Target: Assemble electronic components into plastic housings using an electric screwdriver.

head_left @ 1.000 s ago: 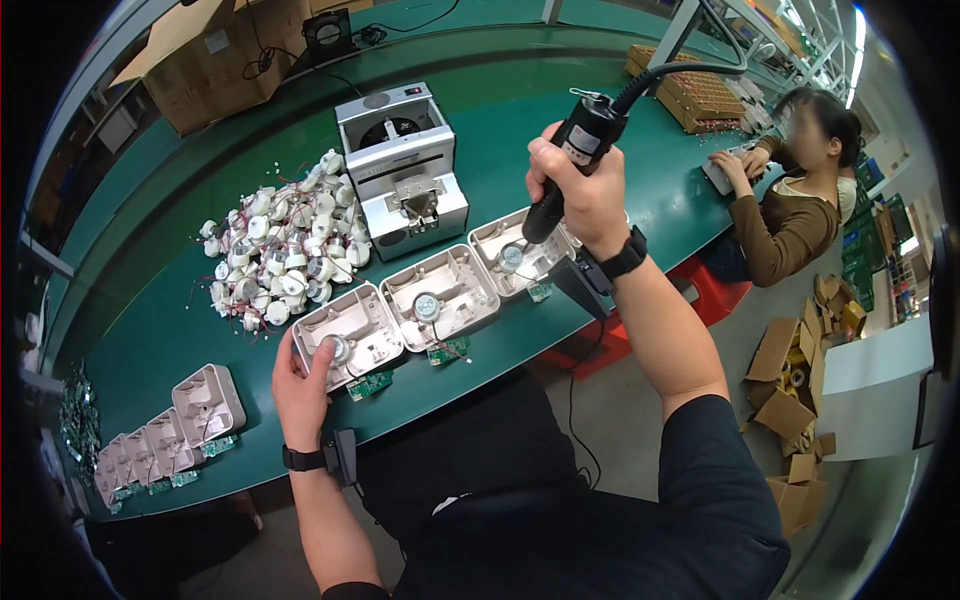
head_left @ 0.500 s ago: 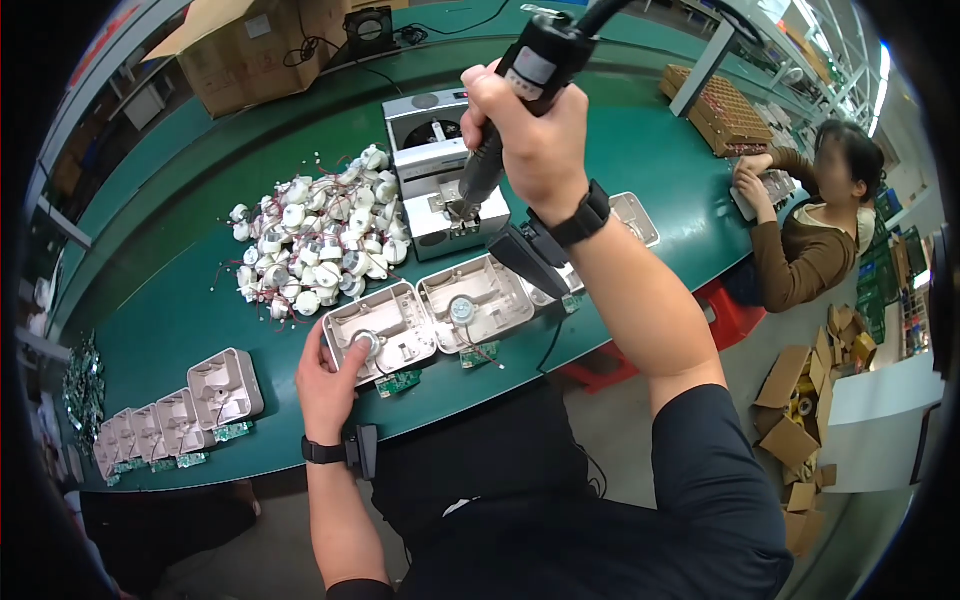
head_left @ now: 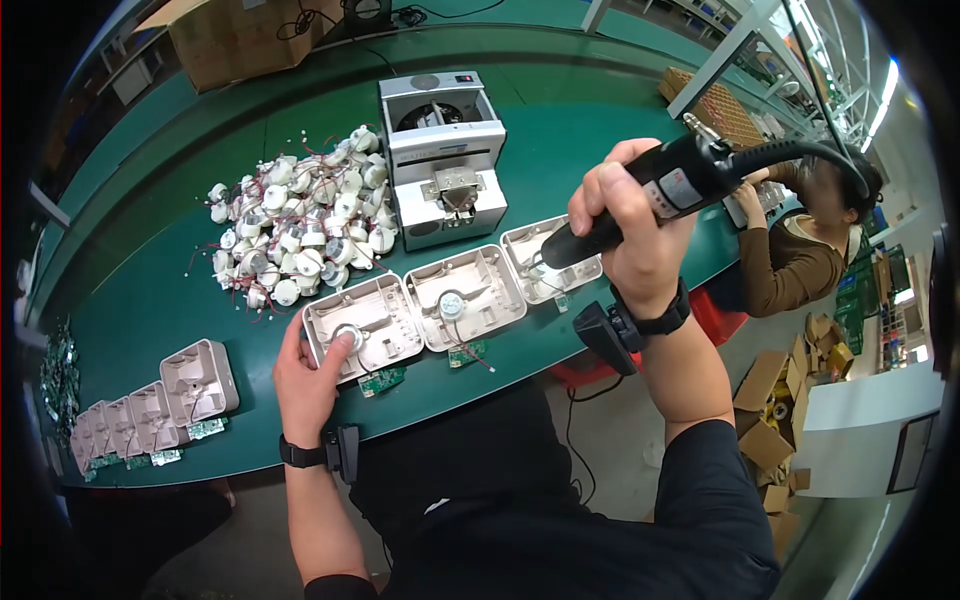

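Note:
My right hand [head_left: 645,235] is wrapped round a black electric screwdriver [head_left: 688,178], tilted with its lower end pointing left over a white plastic housing [head_left: 525,240]. My left hand [head_left: 308,388] grips the left end of another white plastic housing [head_left: 385,345], its thumb pressed on a small round motor [head_left: 349,335] inside. Between these two, a third housing [head_left: 495,315] holds a round motor [head_left: 452,305] with thin wires. Green circuit boards [head_left: 381,382] lie along the near side of the housings. Behind them stands a grey-white screw feeder [head_left: 445,160].
Left of the feeder lies a heap of white motors [head_left: 305,225] with red wires. Several more housings [head_left: 195,383] stand in a row at the far left. A person in a brown top [head_left: 800,255] sits at right. A cardboard box [head_left: 240,45] stands at the back.
My right hand has brought the screwdriver from the screw feeder toward the right and nearer, over the right-hand housing. My left hand keeps its thumb on the motor. The view has shifted slightly.

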